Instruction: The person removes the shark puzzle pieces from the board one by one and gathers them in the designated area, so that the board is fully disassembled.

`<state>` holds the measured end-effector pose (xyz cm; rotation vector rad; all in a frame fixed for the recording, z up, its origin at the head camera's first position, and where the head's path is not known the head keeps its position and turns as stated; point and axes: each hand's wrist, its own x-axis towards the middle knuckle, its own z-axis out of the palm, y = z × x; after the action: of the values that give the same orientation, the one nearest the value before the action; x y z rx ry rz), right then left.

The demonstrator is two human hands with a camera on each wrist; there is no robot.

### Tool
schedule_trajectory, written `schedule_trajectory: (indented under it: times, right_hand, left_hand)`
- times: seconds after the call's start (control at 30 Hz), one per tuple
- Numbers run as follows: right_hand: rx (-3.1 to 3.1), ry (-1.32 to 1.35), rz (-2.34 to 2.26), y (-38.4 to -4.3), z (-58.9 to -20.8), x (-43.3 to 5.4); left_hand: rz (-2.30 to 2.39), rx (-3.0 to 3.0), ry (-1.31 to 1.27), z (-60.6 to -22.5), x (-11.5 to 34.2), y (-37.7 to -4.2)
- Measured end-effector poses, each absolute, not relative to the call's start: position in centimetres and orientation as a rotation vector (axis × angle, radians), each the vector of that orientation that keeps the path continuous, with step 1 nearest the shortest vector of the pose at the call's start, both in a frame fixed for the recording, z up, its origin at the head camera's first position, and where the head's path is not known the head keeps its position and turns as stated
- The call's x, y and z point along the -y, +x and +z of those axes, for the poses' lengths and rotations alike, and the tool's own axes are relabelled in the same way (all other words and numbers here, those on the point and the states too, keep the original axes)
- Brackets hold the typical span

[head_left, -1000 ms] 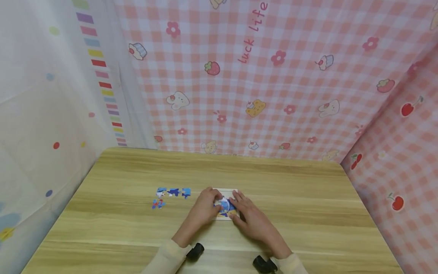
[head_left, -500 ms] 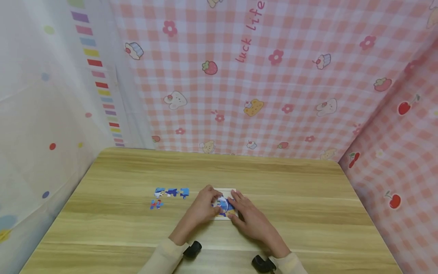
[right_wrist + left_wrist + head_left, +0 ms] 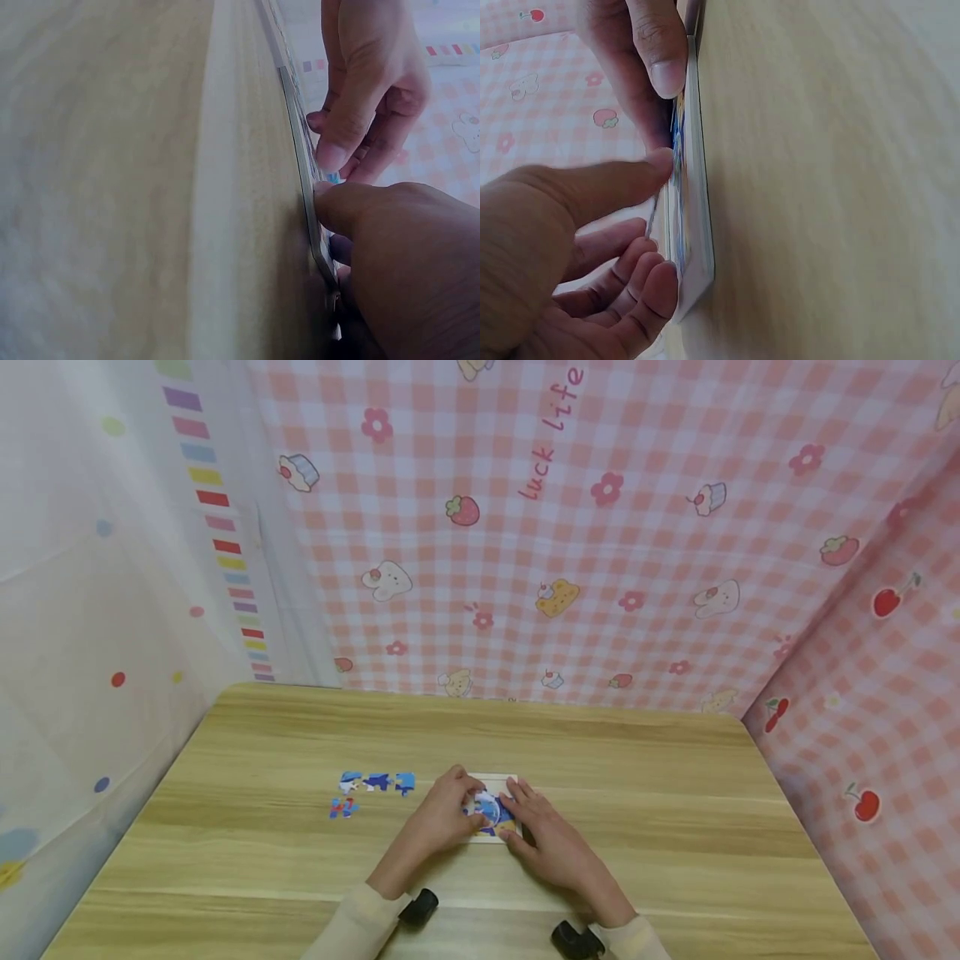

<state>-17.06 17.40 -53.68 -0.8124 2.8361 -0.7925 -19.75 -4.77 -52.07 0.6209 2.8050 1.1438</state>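
A small jigsaw puzzle in a white frame [image 3: 495,776] lies flat on the table, its blue and yellow picture partly covered by both hands. At its left side, my left hand [image 3: 448,810] pinches a puzzle piece [image 3: 652,216] between thumb and fingertips; the left wrist view shows only the thin edge of that piece, tilted over the board. My right hand [image 3: 551,835] rests on the puzzle's right side with its fingers extended, thumb near the lower edge. In the right wrist view the right thumb [image 3: 341,206] touches the frame's edge.
Several loose puzzle pieces lie left of the frame: a row with a dark blue piece [image 3: 377,782] and a light blue piece [image 3: 405,782], and a red and blue piece [image 3: 344,808] below. A checked curtain [image 3: 480,552] hangs behind the wooden table [image 3: 637,760].
The piece under my left fingertips has shifted and turned slightly over the board. My right hand stays in place, and the loose pieces have not moved.
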Motion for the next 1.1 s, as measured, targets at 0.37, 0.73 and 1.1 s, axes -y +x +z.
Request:
schedule_trajectory:
  times: [0.37,0.73,1.1]
  right_hand:
    - [-2.839,-0.798,-0.770,-17.0,-53.6,-17.2]
    - [-2.854,-0.781,-0.763,-17.0,-53.8,-17.2]
    - [-2.852,-0.781,-0.780,-17.0,-53.8,-17.1]
  left_hand:
    - [1.221,-2.810,0.547,-52.3,7.3,-19.0]
    - [1.375,-2.804,0.443,-52.1,10.8,-18.4]
    - [1.334,-2.825,0.376,-51.8,14.6,-17.8]
